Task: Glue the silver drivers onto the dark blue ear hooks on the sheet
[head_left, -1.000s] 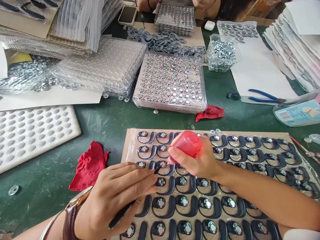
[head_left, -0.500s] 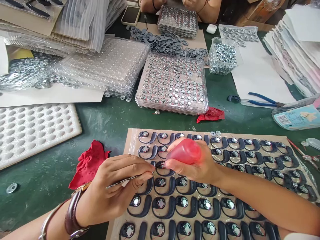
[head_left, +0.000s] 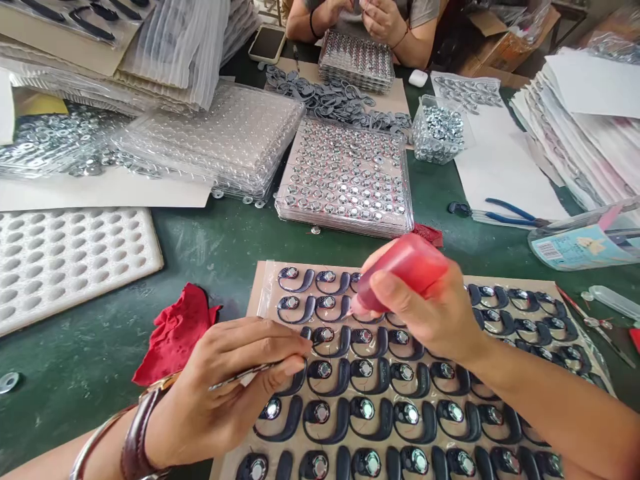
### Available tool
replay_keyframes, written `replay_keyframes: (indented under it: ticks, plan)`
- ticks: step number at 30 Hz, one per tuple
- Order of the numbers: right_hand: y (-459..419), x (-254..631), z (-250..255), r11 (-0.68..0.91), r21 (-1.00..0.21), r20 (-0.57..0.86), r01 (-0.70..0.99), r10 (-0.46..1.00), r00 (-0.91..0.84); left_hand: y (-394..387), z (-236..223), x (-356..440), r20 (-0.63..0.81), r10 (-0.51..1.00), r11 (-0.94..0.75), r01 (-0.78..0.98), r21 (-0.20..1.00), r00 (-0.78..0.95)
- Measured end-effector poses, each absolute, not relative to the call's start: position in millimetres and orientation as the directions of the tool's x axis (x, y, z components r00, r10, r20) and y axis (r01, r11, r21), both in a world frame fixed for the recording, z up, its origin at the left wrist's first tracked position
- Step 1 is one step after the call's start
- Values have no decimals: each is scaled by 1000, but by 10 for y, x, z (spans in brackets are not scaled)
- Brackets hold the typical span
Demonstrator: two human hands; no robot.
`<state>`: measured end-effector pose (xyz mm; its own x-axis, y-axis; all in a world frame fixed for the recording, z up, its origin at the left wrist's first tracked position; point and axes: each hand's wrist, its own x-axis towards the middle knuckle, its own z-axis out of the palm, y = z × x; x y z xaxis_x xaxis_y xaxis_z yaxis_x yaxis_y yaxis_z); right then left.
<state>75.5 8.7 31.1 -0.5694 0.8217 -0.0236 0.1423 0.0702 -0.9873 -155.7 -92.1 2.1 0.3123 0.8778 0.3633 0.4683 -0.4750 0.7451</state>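
My left hand [head_left: 225, 387] is closed around thin metal tweezers [head_left: 240, 377], whose tip end is by the third row of black ear-hook pieces. My right hand [head_left: 440, 313] grips a soft red squeeze bottle [head_left: 405, 267], tilted with its nozzle pointing down and left, just above the second row. Under both hands lies a plastic-covered brown board [head_left: 265, 287] with rows of black ear-hook pieces [head_left: 367, 417], each carrying a small round silver speaker [head_left: 367, 408]. The bottle and right hand hide part of the upper rows.
A red cloth [head_left: 175, 333] lies left of my left hand, beside a white foam tray [head_left: 75, 260]. Behind the board stand stacked clear trays of speakers [head_left: 345, 180], a tub of metal parts [head_left: 439, 130] and blue-handled pliers [head_left: 515, 212]. A co-worker's hands [head_left: 383, 20] are opposite.
My right hand has lifted the red bottle and moved it right and up, away from the left hand's tool tip. The left hand stays nearly in place. The co-worker's hands show more.
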Motion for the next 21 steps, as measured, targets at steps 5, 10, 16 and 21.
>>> replay_keyframes:
  ticks: [5, 10, 16, 21]
  plan:
    - [128, 900, 378, 448, -813, 126, 371, 758, -640, -1000, -11, -1624, 369, 845, -526, 477, 704, 387]
    - [0, 1017, 282, 739, -627, 78, 246, 373, -924, -1041, -53, -1652, 342, 859, -506, 533, 678, 380]
    - [-184, 1074, 135, 845, -491, -51, 210, 213, -976, -997, -37, -1605, 339, 860, -499, 495, 711, 380]
    - [-203, 1054, 116, 888, -414, -64, 200, 190, -980, -1008, -55, -1605, 317, 867, -485, 503, 715, 385]
